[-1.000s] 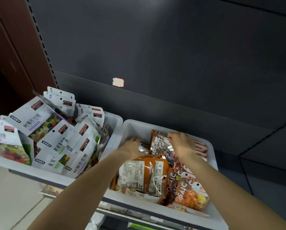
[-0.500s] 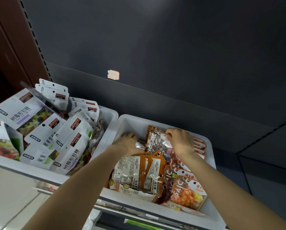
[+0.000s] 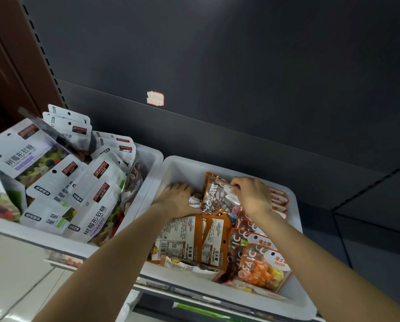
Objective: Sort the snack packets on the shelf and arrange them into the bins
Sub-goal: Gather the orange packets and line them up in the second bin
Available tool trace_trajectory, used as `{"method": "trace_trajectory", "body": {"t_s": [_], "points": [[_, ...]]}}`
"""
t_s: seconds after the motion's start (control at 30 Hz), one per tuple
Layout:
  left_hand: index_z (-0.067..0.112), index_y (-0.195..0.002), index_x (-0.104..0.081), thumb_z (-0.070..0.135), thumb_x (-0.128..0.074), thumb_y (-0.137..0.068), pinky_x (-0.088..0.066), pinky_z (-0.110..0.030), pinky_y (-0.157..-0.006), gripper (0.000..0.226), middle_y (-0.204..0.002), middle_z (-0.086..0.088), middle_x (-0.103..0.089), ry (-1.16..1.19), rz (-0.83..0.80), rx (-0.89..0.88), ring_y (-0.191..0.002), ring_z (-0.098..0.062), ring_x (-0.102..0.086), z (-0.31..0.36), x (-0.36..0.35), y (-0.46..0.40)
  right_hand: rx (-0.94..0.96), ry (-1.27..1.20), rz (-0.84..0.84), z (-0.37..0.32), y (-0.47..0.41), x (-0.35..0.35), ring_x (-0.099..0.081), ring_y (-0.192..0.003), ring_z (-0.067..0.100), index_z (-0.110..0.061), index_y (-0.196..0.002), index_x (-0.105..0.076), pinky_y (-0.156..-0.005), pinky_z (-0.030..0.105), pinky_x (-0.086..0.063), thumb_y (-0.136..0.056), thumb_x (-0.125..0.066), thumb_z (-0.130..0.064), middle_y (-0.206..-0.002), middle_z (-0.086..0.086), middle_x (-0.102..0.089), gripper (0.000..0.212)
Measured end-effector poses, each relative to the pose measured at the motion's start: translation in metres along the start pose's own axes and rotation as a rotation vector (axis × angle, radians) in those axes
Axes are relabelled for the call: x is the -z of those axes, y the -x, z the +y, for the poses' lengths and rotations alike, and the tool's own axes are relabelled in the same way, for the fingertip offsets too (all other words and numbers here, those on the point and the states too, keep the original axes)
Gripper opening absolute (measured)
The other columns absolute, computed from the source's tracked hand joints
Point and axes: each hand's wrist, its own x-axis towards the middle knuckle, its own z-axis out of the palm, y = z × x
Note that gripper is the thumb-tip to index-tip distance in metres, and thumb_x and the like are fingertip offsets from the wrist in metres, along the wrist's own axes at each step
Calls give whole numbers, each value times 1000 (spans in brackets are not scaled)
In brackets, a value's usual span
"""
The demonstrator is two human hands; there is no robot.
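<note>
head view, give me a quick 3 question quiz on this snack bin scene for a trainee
1. True or false: both hands are in the right bin.
2. Which hand pinches the top edge of the stone candy packet? A) left hand B) right hand
3. Fill in: the left bin holds mostly ____ packets.

Key:
1. True: left hand and right hand are both inside it.
2. B
3. White: the white packets fill it.

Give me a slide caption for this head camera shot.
Both hands, left hand and right hand, arranging orange candy packets in the right white bin.
</note>
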Motion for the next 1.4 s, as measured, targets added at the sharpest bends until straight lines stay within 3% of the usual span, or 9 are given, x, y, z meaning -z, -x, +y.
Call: {"method": "trace_trajectory", "body": {"t_s": [0.3,0.63,0.9,1.1,1.23,1.4], "points": [[29,-129,-41,70,-58,-74,-15,-37,-114,71,-136,3,-40,11,33,17,-130,-20,-31,-1,1,-3,16,21,-45,-1,0,3,-61,-88,21,-21,-103,-63,-64,26,-42,-99,-45,-20,-99,3,-65,18],[26,-112,-51,44,-59,-87,-29,-37,-105,32,-112,2,-59,111,21,90,-109,-17,-53,14,25,11,20,100,-57,-2,4,12,-62,-86,22,-20,-96,-58,-66,28,-46,-93,-57,-19,-96,4,-63,3],[22,-100,-55,23,-57,-92,-48,-34,-92,8,-103,-2,-63,141,29,154,-93,-17,-60,19,37,30,48,135,-30,-1,9,19,-62,-93,23,-20,-103,-58,-66,28,-45,-90,-62,-19,-103,4,-62,13],[22,-109,-56,27,-49,-97,-46,-26,-81,14,-106,1,-62,-34,103,131,-90,-15,-57,18,44,44,71,179,-30,-3,11,16,-62,-94,25,-20,-108,-58,-69,32,-47,-89,-62,-12,-103,5,-62,21],[20,-114,-54,26,-44,-99,-51,-27,-83,18,-109,0,-64,-8,149,116,-93,-14,-62,17,55,50,58,126,-23,-4,10,16,-62,-92,24,-19,-109,-59,-70,33,-49,-91,-60,-13,-101,5,-63,20],[20,-119,-48,25,-45,-99,-45,-26,-89,21,-120,-4,-59,-46,124,44,-107,-18,-59,21,72,62,52,64,-5,-9,9,18,-61,-93,21,-18,-112,-60,-67,28,-45,-88,-64,-17,-103,4,-62,24]]}}
